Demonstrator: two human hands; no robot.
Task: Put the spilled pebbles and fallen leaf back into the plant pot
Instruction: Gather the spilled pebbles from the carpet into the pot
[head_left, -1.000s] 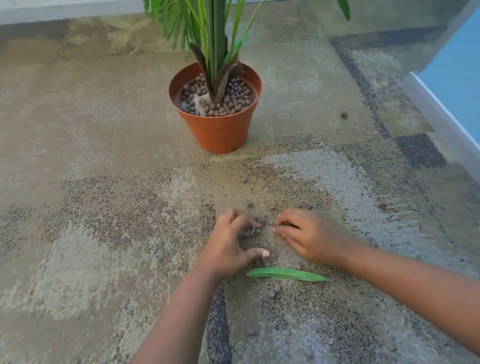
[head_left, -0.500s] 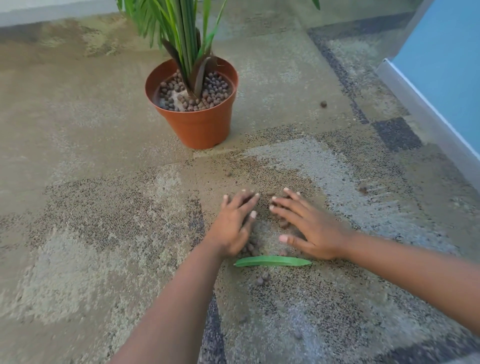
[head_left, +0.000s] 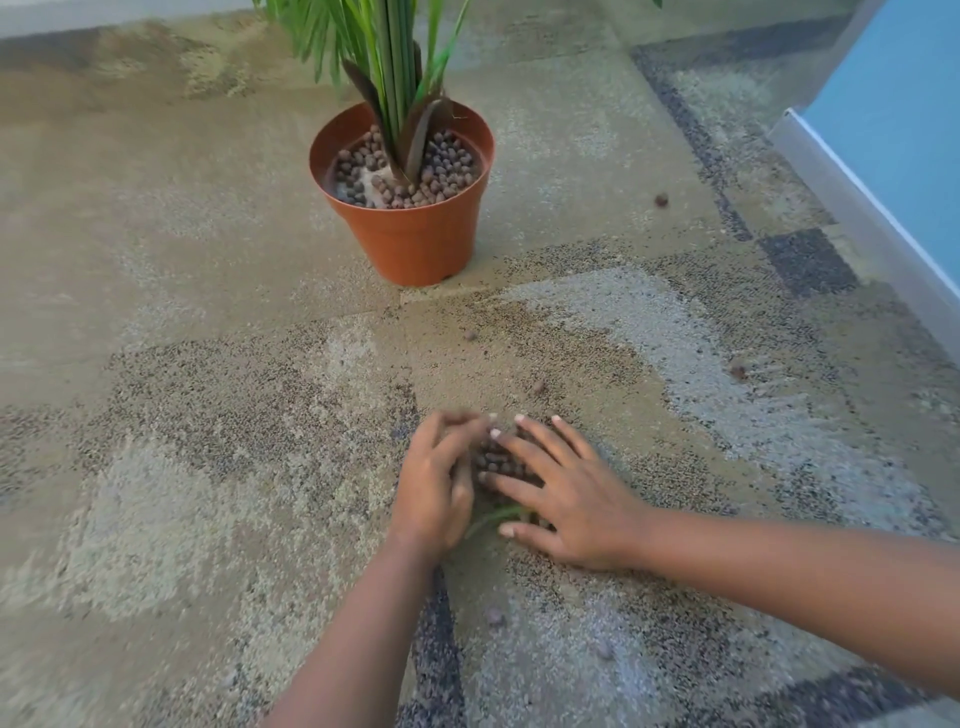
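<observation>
Terracotta plant pot (head_left: 415, 244) upright on patterned carpet (head_left: 182, 415), left hand (head_left: 434, 488) nearer, fingers loosely cupped against heaped brown clay pebbles (head_left: 496, 460), green leaf (head_left: 493, 516) peeking beneath both hands, right hand (head_left: 566, 499) flat, fingers spread, touching the heap, stray pebble (head_left: 661, 200) well apart.

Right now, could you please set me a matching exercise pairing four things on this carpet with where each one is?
Things:
1. orange round plastic plant pot
2. heap of small brown pebbles
3. long green fallen leaf
4. stray brown pebble

Places:
A. gathered between the left hand and right hand
B. on the carpet right of the pot, toward the blue wall
C. mostly covered beneath the hands, only a strip showing
D. upright on the carpet, beyond the hands

Pairs: 1-D; 2-A; 3-C; 4-B.
</observation>
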